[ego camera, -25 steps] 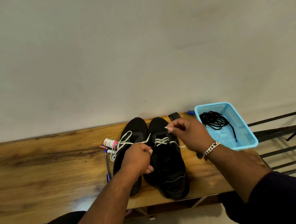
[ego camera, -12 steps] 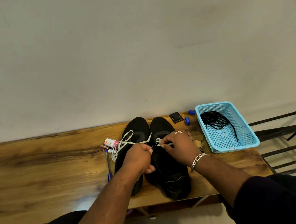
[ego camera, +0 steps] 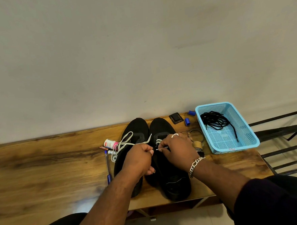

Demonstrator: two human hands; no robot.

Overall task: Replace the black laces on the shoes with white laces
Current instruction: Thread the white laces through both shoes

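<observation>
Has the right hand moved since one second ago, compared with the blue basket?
Yes. The right hand has moved down and away from the blue basket, onto the right shoe.

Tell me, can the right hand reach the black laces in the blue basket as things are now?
Probably yes: the basket is open-topped, the black laces lie uncovered, nothing stands between. But the right hand is pinching the white lace.

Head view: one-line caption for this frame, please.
Both hands, left hand and right hand, thread a white lace into the right-side shoe.
</observation>
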